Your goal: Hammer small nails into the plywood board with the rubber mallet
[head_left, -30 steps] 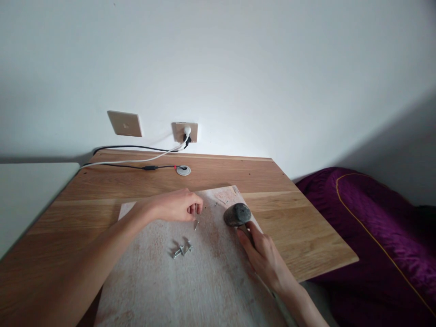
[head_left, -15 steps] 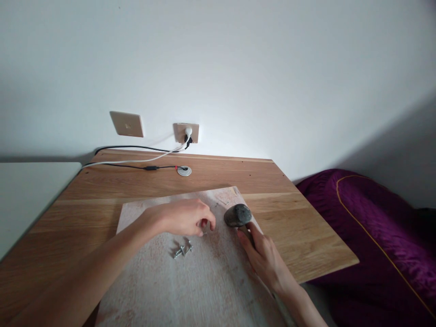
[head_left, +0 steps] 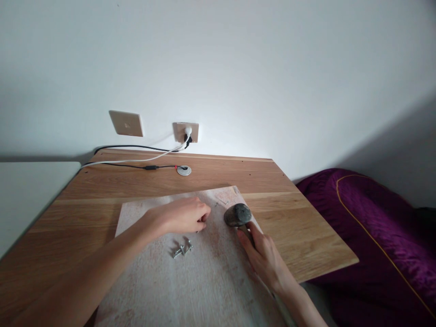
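Note:
My left hand (head_left: 184,215) rests on a pale worn board (head_left: 204,281), fingers pinched together over something small that I cannot make out. My right hand (head_left: 264,256) grips the handle of a hammer; its dark rounded head (head_left: 237,215) lies on the board just right of my left fingertips. A small cluster of silver screws or nails (head_left: 181,248) lies on the board just below my left hand. A couple of tiny nails (head_left: 223,202) sit near the board's far corner.
The board lies on a wooden desk (head_left: 299,236) against a white wall. Two wall plates (head_left: 126,123) and a socket with plugs (head_left: 185,131) feed cables (head_left: 136,161) along the desk's back edge. A purple cushion (head_left: 374,231) sits to the right, a white surface (head_left: 27,190) left.
My left hand moved right and a little nearer the hammer head, then drew back slightly. The nail seen under its fingers a second ago is now hidden. The right hand and hammer stayed put.

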`<state>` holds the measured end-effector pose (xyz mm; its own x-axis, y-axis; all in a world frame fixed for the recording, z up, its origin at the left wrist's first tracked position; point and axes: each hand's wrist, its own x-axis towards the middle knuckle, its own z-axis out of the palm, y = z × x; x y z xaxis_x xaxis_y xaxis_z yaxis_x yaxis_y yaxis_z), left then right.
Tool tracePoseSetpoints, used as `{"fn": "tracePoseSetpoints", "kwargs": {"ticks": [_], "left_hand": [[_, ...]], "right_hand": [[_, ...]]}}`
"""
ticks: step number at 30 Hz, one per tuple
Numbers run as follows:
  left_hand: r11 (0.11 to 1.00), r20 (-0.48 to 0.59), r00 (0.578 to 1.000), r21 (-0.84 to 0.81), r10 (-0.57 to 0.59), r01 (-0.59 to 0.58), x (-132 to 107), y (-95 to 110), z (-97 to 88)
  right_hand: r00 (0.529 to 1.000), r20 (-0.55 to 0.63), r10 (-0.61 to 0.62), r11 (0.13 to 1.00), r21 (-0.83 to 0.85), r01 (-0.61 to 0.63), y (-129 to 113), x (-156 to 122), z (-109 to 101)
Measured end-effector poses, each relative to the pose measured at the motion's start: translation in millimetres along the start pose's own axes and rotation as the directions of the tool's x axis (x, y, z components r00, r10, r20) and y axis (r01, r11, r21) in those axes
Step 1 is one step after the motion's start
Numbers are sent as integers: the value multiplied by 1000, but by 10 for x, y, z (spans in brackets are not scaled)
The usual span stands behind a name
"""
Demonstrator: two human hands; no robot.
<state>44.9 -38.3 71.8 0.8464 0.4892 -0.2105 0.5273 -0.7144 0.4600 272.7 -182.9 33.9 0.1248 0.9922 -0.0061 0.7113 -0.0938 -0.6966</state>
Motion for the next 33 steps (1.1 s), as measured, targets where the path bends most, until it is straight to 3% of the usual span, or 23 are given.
{"fn": "tracePoseSetpoints", "kwargs": {"ticks": [8, 24, 33], "left_hand": [[998, 43, 998, -59, 41, -39, -63, -65, -164], [996, 75, 995, -59, 70, -65, -11, -70, -69], [999, 58, 998, -53, -1, 4, 11, -113, -17]], "right_hand": [[1000, -2, -17, 1000, 6, 17, -28, 0, -12], [999, 47, 13, 1000, 27, -14, 60, -2, 30], [999, 45, -3, 1000, 29, 2, 49, -12, 31]]}}
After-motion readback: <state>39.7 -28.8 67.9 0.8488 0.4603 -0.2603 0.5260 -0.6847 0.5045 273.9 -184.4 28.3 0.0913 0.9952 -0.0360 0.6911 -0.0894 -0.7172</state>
